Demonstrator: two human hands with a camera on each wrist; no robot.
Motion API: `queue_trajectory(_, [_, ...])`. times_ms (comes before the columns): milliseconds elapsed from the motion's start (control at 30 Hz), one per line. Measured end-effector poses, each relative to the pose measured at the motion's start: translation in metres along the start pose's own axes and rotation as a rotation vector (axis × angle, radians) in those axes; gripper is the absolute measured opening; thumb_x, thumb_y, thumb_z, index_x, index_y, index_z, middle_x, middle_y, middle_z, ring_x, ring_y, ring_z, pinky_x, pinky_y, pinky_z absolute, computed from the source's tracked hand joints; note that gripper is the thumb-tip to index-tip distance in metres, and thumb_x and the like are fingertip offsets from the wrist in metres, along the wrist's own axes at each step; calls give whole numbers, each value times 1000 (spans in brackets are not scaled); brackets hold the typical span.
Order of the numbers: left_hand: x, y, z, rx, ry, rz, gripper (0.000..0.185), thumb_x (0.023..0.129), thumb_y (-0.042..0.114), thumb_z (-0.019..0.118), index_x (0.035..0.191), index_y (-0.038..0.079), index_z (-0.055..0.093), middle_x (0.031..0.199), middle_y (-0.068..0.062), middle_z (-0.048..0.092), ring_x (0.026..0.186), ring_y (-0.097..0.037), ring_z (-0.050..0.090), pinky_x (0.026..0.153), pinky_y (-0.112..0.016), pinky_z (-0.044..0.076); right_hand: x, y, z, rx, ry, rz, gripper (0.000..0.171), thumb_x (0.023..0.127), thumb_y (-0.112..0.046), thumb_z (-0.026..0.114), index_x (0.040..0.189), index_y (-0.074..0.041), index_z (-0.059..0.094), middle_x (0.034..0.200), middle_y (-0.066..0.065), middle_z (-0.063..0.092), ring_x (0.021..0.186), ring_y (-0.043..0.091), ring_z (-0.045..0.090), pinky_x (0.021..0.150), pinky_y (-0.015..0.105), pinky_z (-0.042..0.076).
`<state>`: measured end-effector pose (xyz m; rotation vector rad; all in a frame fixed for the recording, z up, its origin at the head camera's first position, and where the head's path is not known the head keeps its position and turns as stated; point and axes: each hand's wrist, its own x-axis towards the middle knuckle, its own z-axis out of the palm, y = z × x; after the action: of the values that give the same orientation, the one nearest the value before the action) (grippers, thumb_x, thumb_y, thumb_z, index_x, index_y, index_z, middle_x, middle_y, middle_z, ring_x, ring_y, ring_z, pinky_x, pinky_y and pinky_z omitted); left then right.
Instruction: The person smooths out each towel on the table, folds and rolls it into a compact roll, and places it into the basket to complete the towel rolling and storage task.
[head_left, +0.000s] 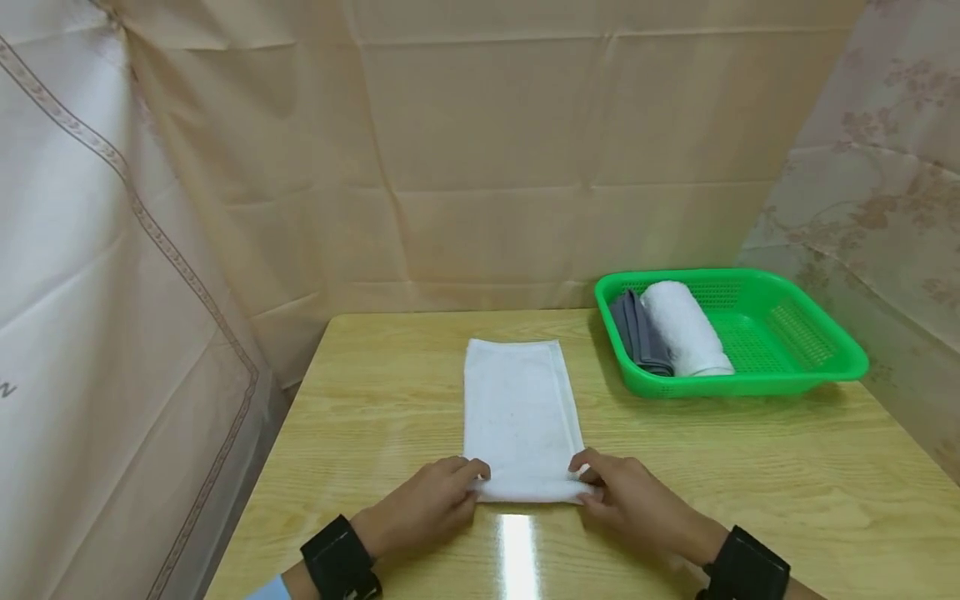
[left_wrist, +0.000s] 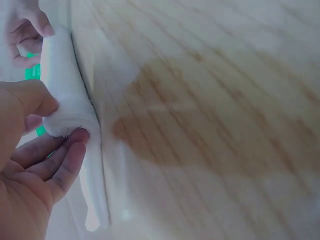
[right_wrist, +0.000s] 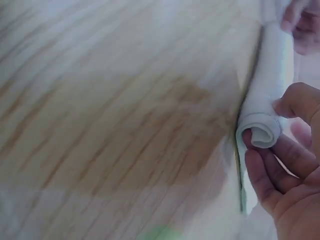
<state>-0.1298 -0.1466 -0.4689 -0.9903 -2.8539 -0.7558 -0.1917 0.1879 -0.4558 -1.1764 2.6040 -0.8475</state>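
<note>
In the head view the white towel is lying mid-desk, its near edge hiding under both hands; bare wood is stretching toward 9 o'clock, a green basket sitting at 2 o'clock. The left wrist view is showing the left hand pinching the rolled end. The right wrist view, blurred, is showing the right hand in a curled grip on the roll's spiral end.

Three towels – two in one green basket
</note>
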Motion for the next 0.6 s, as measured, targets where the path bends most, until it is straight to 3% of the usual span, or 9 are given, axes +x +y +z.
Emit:
queue_trajectory(100, [3, -2, -1, -89, -28, -86, 23, 104, 15, 56, 127, 17, 60, 106, 5, 62, 92, -4, 56, 79, -22, 51, 4, 6, -4, 159, -7, 58, 29, 97, -15, 73, 119, -14, 54, 96, -6, 75, 84, 3, 68, 72, 25, 54])
queue_trajectory(233, [6, -7, 2, -119, 30, -101, 19, 105, 17, 57, 123, 21, 62, 90, 10, 56, 79, -5, 51, 68, -21, 46, 9, 9, -6, 242, 25, 123, 28, 97, -16, 74, 114, -12, 53, 86, -8, 74, 76, 4, 66, 68, 24, 52])
queue_trajectory(433, [14, -11, 3, -120, 70, -133, 15, 103, 15, 62, 114, 21, 69, 75, 15, 51, 70, -5, 47, 62, -21, 42, 17, 11, -6, 189, 54, 171, 10, 95, -15, 76, 94, -15, 66, 80, -9, 62, 69, 4, 55, 62, 24, 48])
queue_trajectory(600, [16, -10, 0, -35, 93, -127, 10, 102, 18, 67, 104, 18, 76, 89, 12, 59, 81, -6, 49, 70, -21, 46, 20, 12, -3, 133, 91, 172, 13, 92, -12, 78, 85, -19, 69, 86, -7, 57, 72, 7, 54, 62, 24, 48])
